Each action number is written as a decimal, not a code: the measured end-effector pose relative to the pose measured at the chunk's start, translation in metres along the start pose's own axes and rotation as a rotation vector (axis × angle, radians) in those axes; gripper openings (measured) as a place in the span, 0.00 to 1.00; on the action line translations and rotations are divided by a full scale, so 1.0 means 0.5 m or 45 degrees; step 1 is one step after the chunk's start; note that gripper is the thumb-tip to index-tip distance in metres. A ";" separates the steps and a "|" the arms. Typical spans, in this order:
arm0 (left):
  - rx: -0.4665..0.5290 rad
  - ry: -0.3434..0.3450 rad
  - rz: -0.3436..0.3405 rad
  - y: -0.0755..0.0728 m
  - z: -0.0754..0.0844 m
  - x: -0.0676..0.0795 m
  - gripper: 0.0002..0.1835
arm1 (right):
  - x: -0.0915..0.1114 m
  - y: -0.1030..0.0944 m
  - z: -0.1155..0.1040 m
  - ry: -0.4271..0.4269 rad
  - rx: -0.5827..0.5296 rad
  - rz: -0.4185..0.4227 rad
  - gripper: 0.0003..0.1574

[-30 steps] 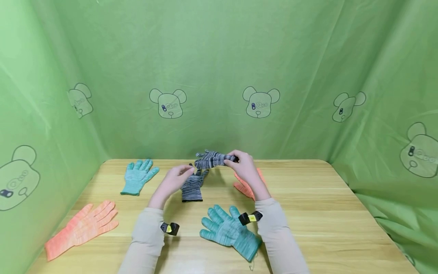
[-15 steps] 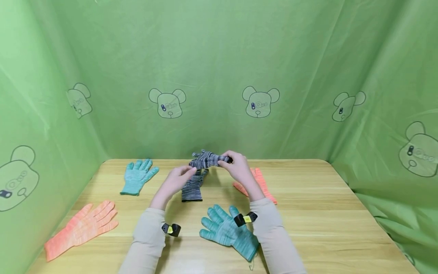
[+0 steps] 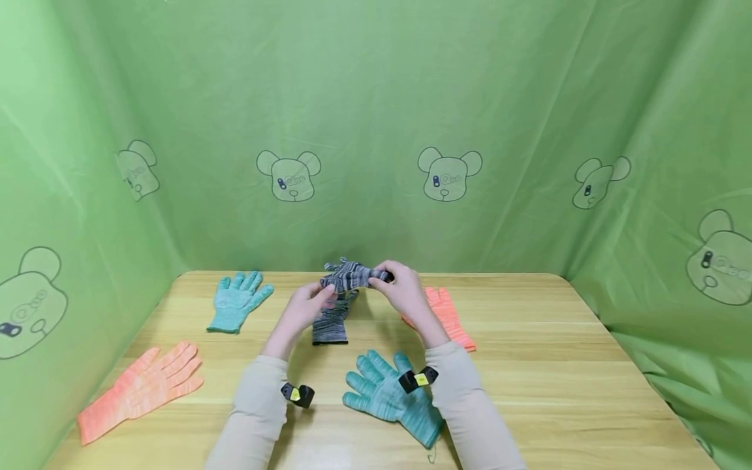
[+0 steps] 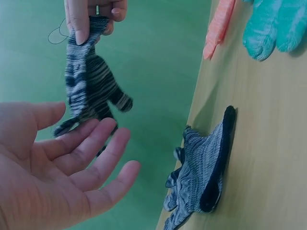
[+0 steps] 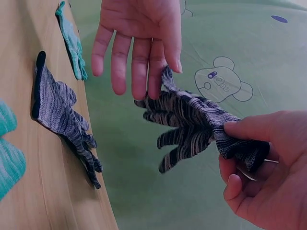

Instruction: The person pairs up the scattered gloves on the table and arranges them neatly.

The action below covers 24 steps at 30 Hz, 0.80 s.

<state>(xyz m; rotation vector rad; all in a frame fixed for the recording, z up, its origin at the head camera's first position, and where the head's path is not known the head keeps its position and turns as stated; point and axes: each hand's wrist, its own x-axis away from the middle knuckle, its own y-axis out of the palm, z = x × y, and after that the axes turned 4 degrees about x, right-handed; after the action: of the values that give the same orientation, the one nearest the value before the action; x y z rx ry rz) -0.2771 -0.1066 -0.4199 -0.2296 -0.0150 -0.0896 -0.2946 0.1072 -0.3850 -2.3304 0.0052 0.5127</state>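
Observation:
My right hand (image 3: 401,287) pinches the cuff of a black-and-grey striped knit glove (image 5: 192,115), thumb above and fingers curled beneath. The glove is held above the table, its fingers hanging loose toward the left. At its finger end is my left hand (image 4: 72,167), fingers extended and thumb apart, with a glove fingertip between thumb and forefinger. In the right wrist view, the left fingertips overlap one glove finger. Below, a matching striped glove (image 3: 331,323) lies on the table, dark cuff toward me; the hands and raised glove partly hide its fingers in the head view.
A light teal glove (image 3: 233,303) lies back left, an orange glove (image 3: 143,390) front left. Under my right forearm is a darker teal glove (image 3: 384,395); another orange glove (image 3: 451,320) is partly behind that wrist. Green curtains (image 3: 376,98) enclose the wooden table (image 3: 558,378).
My right hand has moved left with the striped glove, bringing its fingers to my left hand. More of the right-hand orange glove shows now.

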 end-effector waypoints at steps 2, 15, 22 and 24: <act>0.041 -0.017 0.030 0.003 -0.003 -0.004 0.21 | 0.001 0.002 -0.004 -0.003 -0.020 -0.008 0.10; 0.107 -0.003 0.118 0.003 -0.001 -0.004 0.17 | 0.003 0.011 -0.006 -0.030 -0.041 -0.014 0.11; 0.107 -0.008 0.112 0.000 -0.001 -0.003 0.17 | 0.003 0.015 -0.003 -0.055 -0.051 -0.041 0.16; 0.105 -0.004 0.115 -0.001 -0.002 -0.004 0.17 | 0.003 0.015 -0.003 -0.059 -0.075 -0.053 0.16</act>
<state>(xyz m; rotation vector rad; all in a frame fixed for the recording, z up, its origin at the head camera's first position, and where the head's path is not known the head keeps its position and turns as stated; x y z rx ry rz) -0.2790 -0.1069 -0.4210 -0.1476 -0.0112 0.0012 -0.2937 0.1006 -0.3897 -2.3700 -0.0816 0.5529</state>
